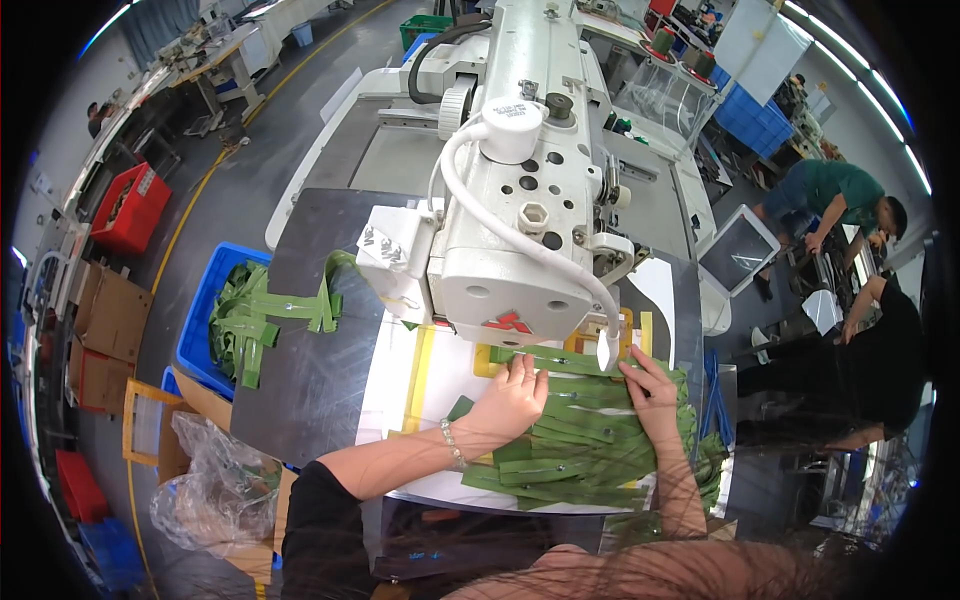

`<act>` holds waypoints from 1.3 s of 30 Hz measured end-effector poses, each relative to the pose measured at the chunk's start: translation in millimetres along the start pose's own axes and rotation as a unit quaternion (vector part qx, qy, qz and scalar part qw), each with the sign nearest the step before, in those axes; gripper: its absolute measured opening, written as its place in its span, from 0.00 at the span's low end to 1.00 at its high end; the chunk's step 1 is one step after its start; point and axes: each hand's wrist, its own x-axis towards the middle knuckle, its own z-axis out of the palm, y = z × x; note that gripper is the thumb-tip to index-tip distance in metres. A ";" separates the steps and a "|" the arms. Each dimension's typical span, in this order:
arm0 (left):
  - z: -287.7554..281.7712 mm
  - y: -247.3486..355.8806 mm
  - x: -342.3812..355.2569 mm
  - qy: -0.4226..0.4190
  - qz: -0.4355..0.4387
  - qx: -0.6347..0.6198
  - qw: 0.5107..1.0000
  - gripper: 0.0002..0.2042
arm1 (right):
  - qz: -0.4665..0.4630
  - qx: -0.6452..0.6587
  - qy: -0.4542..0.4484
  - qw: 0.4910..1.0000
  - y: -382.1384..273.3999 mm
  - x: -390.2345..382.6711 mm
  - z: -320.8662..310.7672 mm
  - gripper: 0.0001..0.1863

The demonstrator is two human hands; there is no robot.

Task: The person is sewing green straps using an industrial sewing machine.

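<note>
A green zipper strip lies crosswise at the yellow frame under the sewing machine head. My left hand has its fingers pinched together at the left end of that strip. At its right end, the thumb and fingers of my right hand close on the strip, just beside the white lamp tip. Several more green zipper strips with small metal sliders lie in overlapping rows between my forearms. The yellow frame is partly hidden by my left fingers and the machine.
A blue bin of green strips stands left of the dark metal table. Below it are a cardboard box and clear plastic bag. A tablet screen stands at the right. Two people work beyond it.
</note>
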 end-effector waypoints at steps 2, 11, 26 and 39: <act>-4.5 -2.0 -6.6 -0.027 -0.022 0.002 0.999 0.18 | 0.001 0.005 -0.001 1.000 -1.5 3.0 -2.8 0.17; -17.7 -19.3 -15.2 0.008 0.019 -0.005 1.000 0.19 | 0.099 -0.105 0.018 0.989 -20.9 28.3 -18.6 0.15; -60.0 -60.2 -29.6 0.118 0.083 -0.094 0.985 0.11 | 0.110 0.439 -0.070 0.889 -54.6 72.3 82.3 0.19; -38.3 -44.2 -31.6 -0.053 0.103 -0.133 0.984 0.22 | -0.231 0.010 -0.128 0.965 -57.9 57.9 64.1 0.18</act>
